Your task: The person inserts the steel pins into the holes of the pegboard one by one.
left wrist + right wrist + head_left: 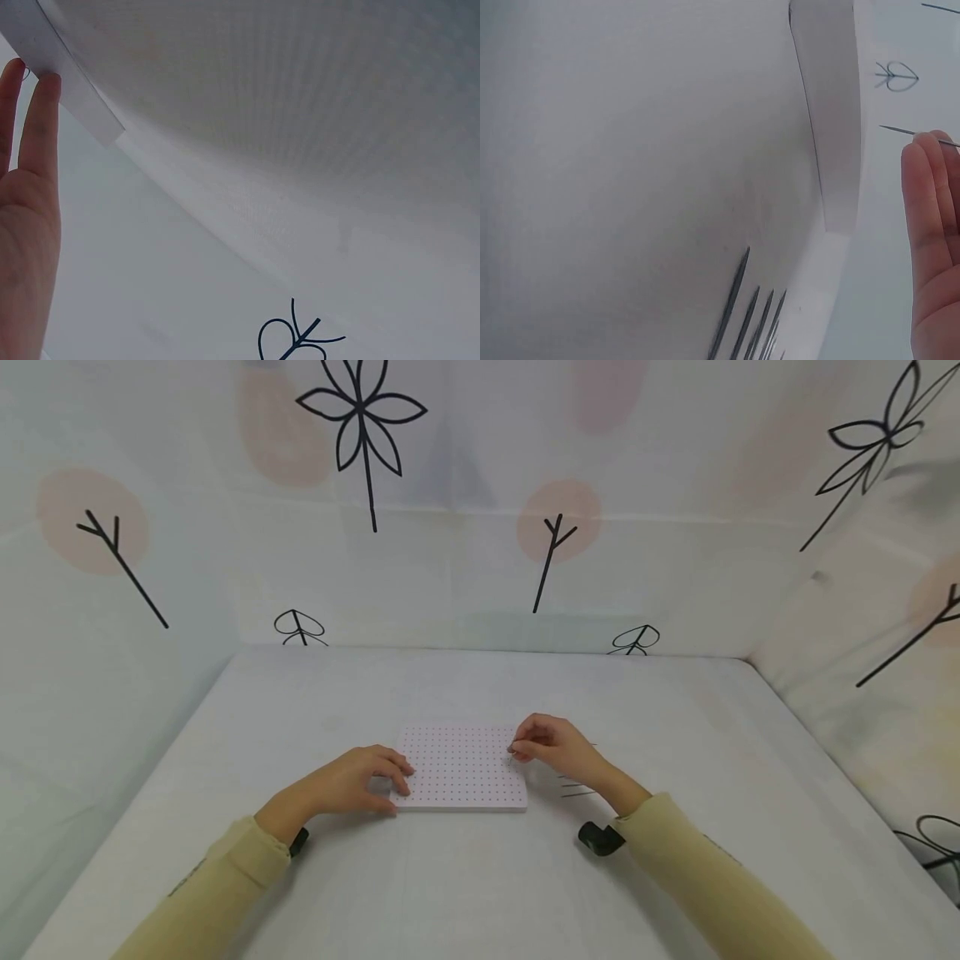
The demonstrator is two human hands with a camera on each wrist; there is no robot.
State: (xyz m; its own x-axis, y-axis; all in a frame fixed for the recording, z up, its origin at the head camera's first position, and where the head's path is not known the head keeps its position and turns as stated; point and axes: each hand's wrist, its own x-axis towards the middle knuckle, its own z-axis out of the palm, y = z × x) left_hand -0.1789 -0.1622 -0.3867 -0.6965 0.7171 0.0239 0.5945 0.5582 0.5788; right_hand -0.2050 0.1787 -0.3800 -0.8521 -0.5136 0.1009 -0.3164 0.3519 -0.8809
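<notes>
A flat white board [465, 768] with a grid of small dots lies on the table. My left hand [367, 781] rests at its left side, fingertips on the dotted top and thumb by the front left corner. In the left wrist view, straight fingers [41, 127] touch the board's side [82, 97]. Over the board's right edge, my right hand [551, 747] pinches a thin metal needle [894, 129] between thumb and fingertips. The right wrist view shows its pointed end sticking out past the fingers. The pinching fingers partly hide the needle.
Several more needles [739, 289] lie side by side on the table [480, 885], right of the board and partly under my right forearm. Dark wrist camera mounts [598, 839] sit at both cuffs. A patterned cloth wall [465, 577] stands behind the table.
</notes>
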